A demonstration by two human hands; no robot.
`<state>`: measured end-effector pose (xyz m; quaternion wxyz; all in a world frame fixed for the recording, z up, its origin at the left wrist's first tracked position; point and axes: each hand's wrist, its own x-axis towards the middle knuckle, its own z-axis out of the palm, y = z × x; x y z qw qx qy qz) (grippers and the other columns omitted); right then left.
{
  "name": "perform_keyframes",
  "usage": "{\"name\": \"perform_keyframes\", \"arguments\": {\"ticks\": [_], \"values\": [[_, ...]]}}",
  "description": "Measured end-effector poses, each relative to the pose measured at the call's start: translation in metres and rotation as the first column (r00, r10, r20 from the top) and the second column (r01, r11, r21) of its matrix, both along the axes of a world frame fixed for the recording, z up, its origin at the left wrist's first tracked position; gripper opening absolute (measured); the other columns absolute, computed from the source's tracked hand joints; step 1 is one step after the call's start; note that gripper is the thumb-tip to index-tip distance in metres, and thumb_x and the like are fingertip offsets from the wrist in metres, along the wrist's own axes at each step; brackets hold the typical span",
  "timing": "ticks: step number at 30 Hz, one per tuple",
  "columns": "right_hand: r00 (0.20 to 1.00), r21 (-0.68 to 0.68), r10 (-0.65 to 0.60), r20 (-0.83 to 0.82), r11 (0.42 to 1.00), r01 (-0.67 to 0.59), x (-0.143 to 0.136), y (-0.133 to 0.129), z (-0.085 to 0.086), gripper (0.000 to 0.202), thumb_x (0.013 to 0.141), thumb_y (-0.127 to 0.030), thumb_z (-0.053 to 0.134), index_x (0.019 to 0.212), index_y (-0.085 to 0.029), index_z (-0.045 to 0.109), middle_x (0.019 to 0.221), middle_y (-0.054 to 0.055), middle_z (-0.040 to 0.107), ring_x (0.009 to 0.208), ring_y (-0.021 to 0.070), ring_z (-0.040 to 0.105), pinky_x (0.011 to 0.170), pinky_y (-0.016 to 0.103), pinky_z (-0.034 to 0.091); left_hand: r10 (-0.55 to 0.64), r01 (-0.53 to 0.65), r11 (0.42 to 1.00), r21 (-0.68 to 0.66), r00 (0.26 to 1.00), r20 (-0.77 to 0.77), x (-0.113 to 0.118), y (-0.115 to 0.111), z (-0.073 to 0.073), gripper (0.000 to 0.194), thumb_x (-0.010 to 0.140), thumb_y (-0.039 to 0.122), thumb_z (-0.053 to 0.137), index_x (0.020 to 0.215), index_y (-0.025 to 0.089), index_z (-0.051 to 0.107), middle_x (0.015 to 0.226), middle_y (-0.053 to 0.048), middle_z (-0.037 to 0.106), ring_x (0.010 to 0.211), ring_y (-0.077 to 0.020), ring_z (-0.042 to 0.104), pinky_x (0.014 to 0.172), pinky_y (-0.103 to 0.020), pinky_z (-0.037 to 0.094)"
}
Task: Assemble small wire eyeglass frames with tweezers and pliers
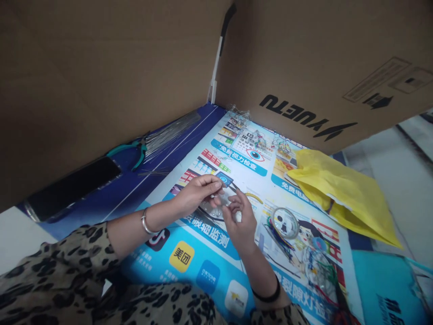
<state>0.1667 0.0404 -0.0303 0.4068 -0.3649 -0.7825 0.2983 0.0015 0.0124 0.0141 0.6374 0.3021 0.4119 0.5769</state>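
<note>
Left grip (216, 189) has its thumb and finger pinched on a small clear thing (222, 197), too tiny to make out well. It is between the two hands, over the middle of a big printed sheet (162, 248). Right grip (238, 210) is just beside it with bent fingers, and I cannot tell if they hold anything. A silver bangle (144, 221) is on the left wrist and a black band (269, 293) is on the right one. Closest of all are the spotty sleeves (77, 253). Near the right arm lies a messy bundle of clear and colored strings (320, 271), with a blue-green bag (385, 286) beside it. A bit past that sits a round coil (286, 223), with bright strands next to it. Over to the left lies a black phone (74, 187), and to the right is a floppy yellow bag (345, 194). Farther off, pliers with blue-green handles (140, 151) lie by many thin wires (172, 135). Little wiry bits (240, 115) sit near the corner, and brown cardboard walls (304, 58) stand behind everything
</note>
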Motion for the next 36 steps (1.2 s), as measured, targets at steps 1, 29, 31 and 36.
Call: {"name": "perform_keyframes", "arguments": {"ticks": [1, 29, 31, 36], "values": [[0.999, -0.006, 0.017, 0.029, 1.0, -0.017, 0.0, 0.0, 0.0, 0.051, 0.079, -0.022, 0.057, 0.127, -0.021, 0.04, 0.092, 0.005, 0.06, 0.072, 0.0134, 0.058, 0.067, 0.028, 0.05, -0.011, 0.011, 1.0, -0.003, 1.0, 0.008, 0.0, 0.0, 0.001, 0.02, 0.079, 0.033, 0.06, 0.081, 0.013, 0.056, 0.068, 0.002, 0.059, 0.05, -0.0055, 0.056, 0.048, -0.017, 0.044], [0.923, -0.584, -0.147, -0.357, 0.806, -0.098, -0.002, 0.005, 0.007, 0.034, 0.083, -0.045, 0.05, 0.088, -0.014, 0.063, 0.061, 0.001, 0.057, 0.051, 0.0094, 0.05, 0.048, 0.023, 0.042, -0.012, 0.019, 0.999, 0.037, 0.98, -0.199, -0.007, 0.003, -0.008, 0.023, 0.078, 0.036, 0.059, 0.077, 0.013, 0.058, 0.071, -0.001, 0.057, 0.062, -0.0085, 0.051, 0.058, -0.022, 0.042], [0.92, -0.58, -0.126, -0.372, 0.805, -0.124, -0.002, 0.005, 0.008, 0.028, 0.081, -0.041, 0.054, 0.09, -0.016, 0.062, 0.061, -0.001, 0.057, 0.05, 0.0087, 0.05, 0.049, 0.023, 0.042, -0.005, 0.009, 1.0, 0.024, 0.986, -0.166, -0.006, 0.003, -0.008, 0.023, 0.078, 0.037, 0.06, 0.078, 0.014, 0.058, 0.071, -0.001, 0.057, 0.062, -0.0085, 0.051, 0.058, -0.022, 0.042], [0.913, -0.59, -0.102, -0.395, 0.79, -0.166, -0.002, 0.004, 0.013, 0.044, 0.081, -0.033, 0.056, 0.123, -0.026, 0.045, 0.066, -0.005, 0.059, 0.048, 0.0081, 0.051, 0.046, 0.022, 0.042, -0.001, 0.002, 1.0, 0.008, 0.994, -0.113, -0.005, 0.003, -0.01, 0.022, 0.077, 0.036, 0.061, 0.079, 0.014, 0.057, 0.069, 0.0, 0.056, 0.061, -0.0082, 0.051, 0.056, -0.021, 0.043]]}}
